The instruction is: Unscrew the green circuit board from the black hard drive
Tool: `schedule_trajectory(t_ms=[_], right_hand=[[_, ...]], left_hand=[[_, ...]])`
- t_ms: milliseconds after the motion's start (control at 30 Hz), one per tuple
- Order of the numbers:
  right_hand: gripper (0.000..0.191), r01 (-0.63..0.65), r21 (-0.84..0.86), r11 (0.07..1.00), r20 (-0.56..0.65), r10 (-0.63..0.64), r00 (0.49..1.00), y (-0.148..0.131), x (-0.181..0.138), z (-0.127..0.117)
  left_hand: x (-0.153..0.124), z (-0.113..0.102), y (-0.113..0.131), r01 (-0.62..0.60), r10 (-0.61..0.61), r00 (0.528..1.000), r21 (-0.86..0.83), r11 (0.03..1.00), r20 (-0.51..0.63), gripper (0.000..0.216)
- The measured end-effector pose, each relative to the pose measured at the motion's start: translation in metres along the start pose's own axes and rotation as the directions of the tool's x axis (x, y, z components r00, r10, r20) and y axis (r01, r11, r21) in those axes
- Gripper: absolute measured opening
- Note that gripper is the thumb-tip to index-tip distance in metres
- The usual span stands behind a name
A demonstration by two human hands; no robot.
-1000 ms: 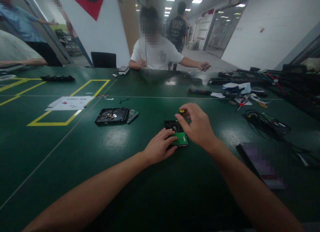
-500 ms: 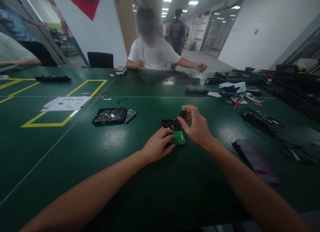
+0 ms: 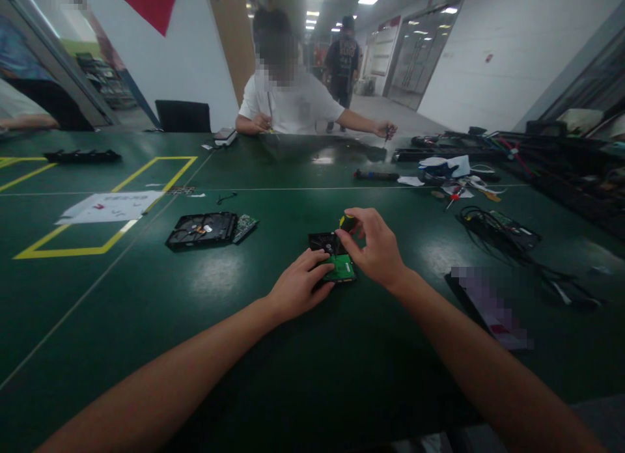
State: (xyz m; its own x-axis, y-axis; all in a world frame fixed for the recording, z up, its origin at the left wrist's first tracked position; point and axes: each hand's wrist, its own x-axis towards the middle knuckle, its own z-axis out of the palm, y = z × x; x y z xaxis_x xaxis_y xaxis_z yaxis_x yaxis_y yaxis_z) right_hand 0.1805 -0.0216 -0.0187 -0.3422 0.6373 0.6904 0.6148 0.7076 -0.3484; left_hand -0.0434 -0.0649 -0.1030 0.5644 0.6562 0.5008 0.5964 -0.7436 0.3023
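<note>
A hard drive (image 3: 319, 239) lies on the green tabletop in front of me, its green circuit board (image 3: 344, 268) facing up at the near end. My left hand (image 3: 303, 280) steadies it, fingers across the board and thumb along the near edge. In my right hand (image 3: 374, 246), thumb and fingers grip the dark green and yellow handle of a screwdriver (image 3: 347, 222). The handle stands nearly upright above the drive. Its tip is too small to make out.
Left of the hands lies another hard drive (image 3: 202, 230), with a loose circuit board (image 3: 245, 228) beside it. Cables (image 3: 481, 224) and a dark flat case (image 3: 488, 310) lie at the right. Across the table sits a person (image 3: 297, 108) holding a thin tool.
The view has shifted slightly, so the scene sits further left. The screwdriver's yellow marking now shows on the handle's left side. Both hands stay at the hard drive.
</note>
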Motion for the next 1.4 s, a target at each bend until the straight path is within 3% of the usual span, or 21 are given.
schedule_trajectory(t_ms=[400, 667, 867, 1100, 1400], right_hand=[[0.036, 0.026, -0.009, 1.0, 0.064, -0.026, 0.998, 0.002, -0.005, -0.004], [0.051, -0.076, 0.04, 0.996, 0.051, 0.074, 0.996, 0.009, -0.017, 0.01], [0.055, -0.084, 0.136, 0.987, 0.001, 0.084, 0.996, 0.013, -0.028, 0.016], [0.045, -0.065, 0.035, 0.997, -0.011, 0.066, 0.998, 0.003, -0.02, 0.013], [0.054, -0.166, 0.072, 0.983, 0.04, 0.164, 0.986, -0.002, -0.029, 0.014]], left_hand=[[0.0, -0.001, 0.001, 0.008, -0.008, 1.0, 0.0, 1.0, 0.002, 0.038], [0.0, -0.001, 0.001, 0.01, -0.01, 1.0, 0.01, 1.0, 0.022, 0.037], [0.0, -0.001, 0.001, 0.024, -0.024, 0.999, 0.003, 1.0, 0.025, 0.036], [0.0, -0.001, 0.002, 0.028, -0.028, 0.999, 0.015, 0.999, 0.035, 0.038], [0.0, -0.002, 0.002, 0.021, -0.021, 0.999, 0.001, 1.0, 0.029, 0.037]])
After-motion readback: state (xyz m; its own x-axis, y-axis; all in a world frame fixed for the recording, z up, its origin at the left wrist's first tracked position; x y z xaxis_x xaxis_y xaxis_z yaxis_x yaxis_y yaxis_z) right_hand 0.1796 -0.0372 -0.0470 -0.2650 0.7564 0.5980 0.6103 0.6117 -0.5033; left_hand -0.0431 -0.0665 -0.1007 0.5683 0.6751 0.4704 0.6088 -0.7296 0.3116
